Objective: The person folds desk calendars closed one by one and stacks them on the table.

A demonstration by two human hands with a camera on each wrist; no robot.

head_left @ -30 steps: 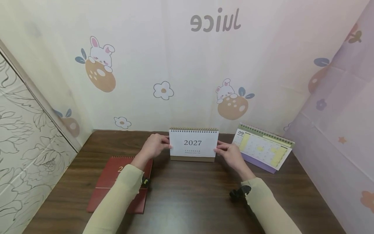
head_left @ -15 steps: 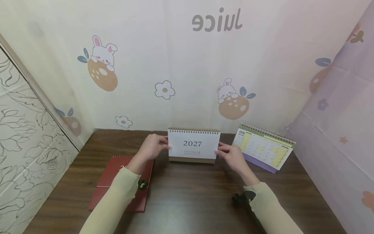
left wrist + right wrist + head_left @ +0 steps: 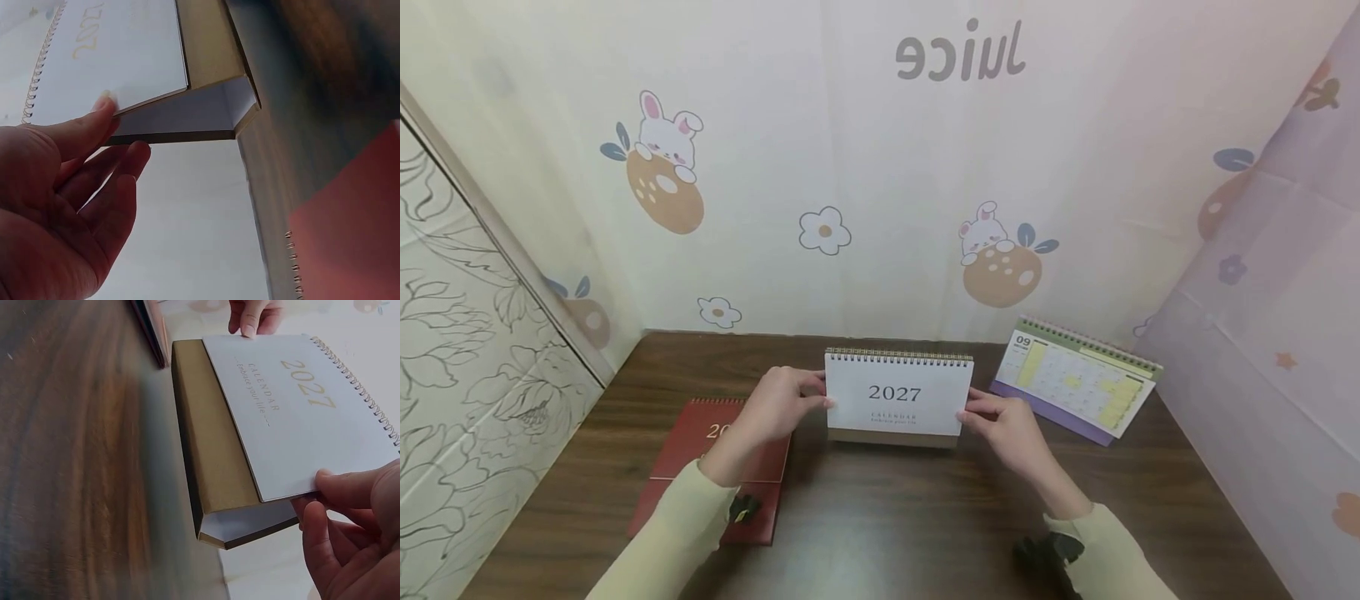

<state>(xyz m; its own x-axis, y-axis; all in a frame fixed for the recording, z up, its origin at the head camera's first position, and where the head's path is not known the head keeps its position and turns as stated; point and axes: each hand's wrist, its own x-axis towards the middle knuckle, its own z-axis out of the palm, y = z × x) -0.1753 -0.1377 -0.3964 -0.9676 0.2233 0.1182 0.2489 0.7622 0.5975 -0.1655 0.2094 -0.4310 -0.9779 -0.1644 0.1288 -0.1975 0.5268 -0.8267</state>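
Note:
A white spiral-bound desk calendar [image 3: 895, 392] marked 2027 is at the middle of the head view, propped on a brown folding stand. My left hand [image 3: 775, 412] pinches its left side edge, the thumb on the front cover, as the left wrist view shows of that hand [image 3: 69, 194]. On the opposite edge, my right hand [image 3: 1018, 442] grips with its thumb in front and fingers behind, seen close in the right wrist view [image 3: 350, 531]. The stand's hollow, open end [image 3: 250, 526] shows there. Whether its base touches the table I cannot tell.
A red spiral calendar [image 3: 673, 450] lies flat at the left, partly under my left forearm. At the right back stands a green and purple desk calendar [image 3: 1075, 379] turned to month 09. A printed curtain [image 3: 895, 167] borders the dark wooden table [image 3: 880, 533] behind.
Both hands have drawn the white calendar back from the curtain, towards me, keeping hold of its two sides. The red and the green and purple calendars have stayed put.

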